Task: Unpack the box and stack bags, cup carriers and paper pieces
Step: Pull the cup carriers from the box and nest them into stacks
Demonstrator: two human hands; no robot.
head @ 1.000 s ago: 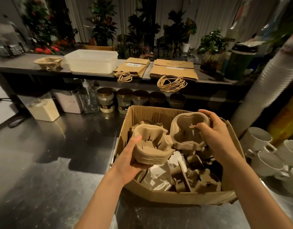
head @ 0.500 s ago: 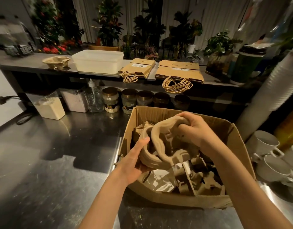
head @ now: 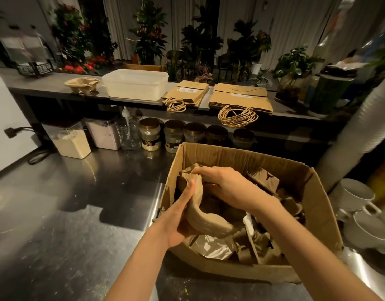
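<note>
Left hand point(head: 178, 222), lower centre of frame, is cupped under a nested wad of pulp cup carriers point(head: 205, 218), thumb pressed up its near face. Grip looks partial: palm and thumb, fingers hidden behind the pulp. Wad sits tilted on edge over the left side of the cardboard box point(head: 317, 205), not flat.

Risks, left to right:

- One carrier point(head: 83, 84) already lies on the shelf at upper left, beside the white tub point(head: 135, 85). That's a long reach across the steel counter; a loosely nested wad could fan apart on the way.
- Box wall nearest the left hand is torn and ragged. Lifting the wad out at this tilt could snag its rim there.
- Bag stacks point(head: 239, 97) at upper centre have loose handle loops hanging off the shelf edge. Easy to catch with a sleeve or carrier.
- Right hand point(head: 226, 185) is closed over the wad's top edge, fingers curled down. Squeezing too hard would crush the pulp cells.
- Loose pulp pieces and white paper point(head: 211, 246) lie underneath; some may drag up with the wad.
- White cups point(head: 358, 192) at right edge sit just beside the box, so nudging it could knock them.
</note>
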